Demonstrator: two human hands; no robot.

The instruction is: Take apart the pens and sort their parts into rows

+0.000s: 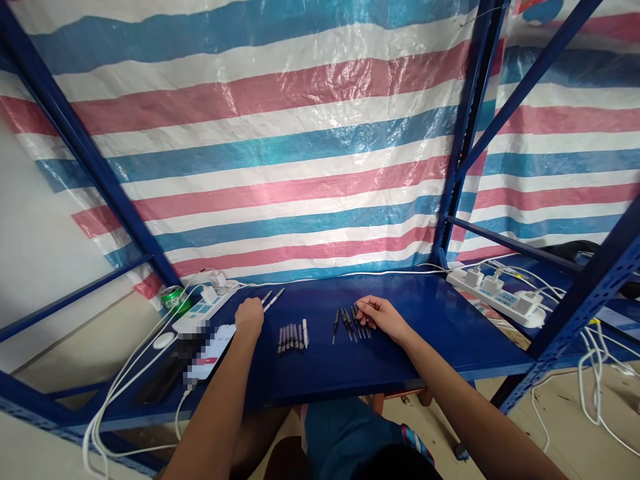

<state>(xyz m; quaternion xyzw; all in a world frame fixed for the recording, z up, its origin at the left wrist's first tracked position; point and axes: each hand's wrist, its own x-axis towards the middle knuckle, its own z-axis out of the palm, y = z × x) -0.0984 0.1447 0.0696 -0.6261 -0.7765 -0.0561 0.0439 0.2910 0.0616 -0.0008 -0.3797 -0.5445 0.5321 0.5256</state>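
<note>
My left hand (249,317) is closed at the left of the blue table, its fingers mostly hidden from above. Two slim white pens (274,300) lie beside its fingertips, and the nearer one seems to be in its grip. My right hand (377,315) has its fingers bent in a pinch over a spread of slim black pen refills (347,322). What exactly sits between those fingertips is too small to make out. Between the hands lies a row of clear pen barrels (290,338) with dark ends, and a white pen (305,333) at its right end.
A phone (215,350), partly blurred, lies by my left forearm. Behind it stand a white power strip (203,313) and a green can (175,300). Another power strip (495,297) with plugs is at the right. Blue metal posts (453,160) and striped sheeting (300,153) enclose the table (320,373).
</note>
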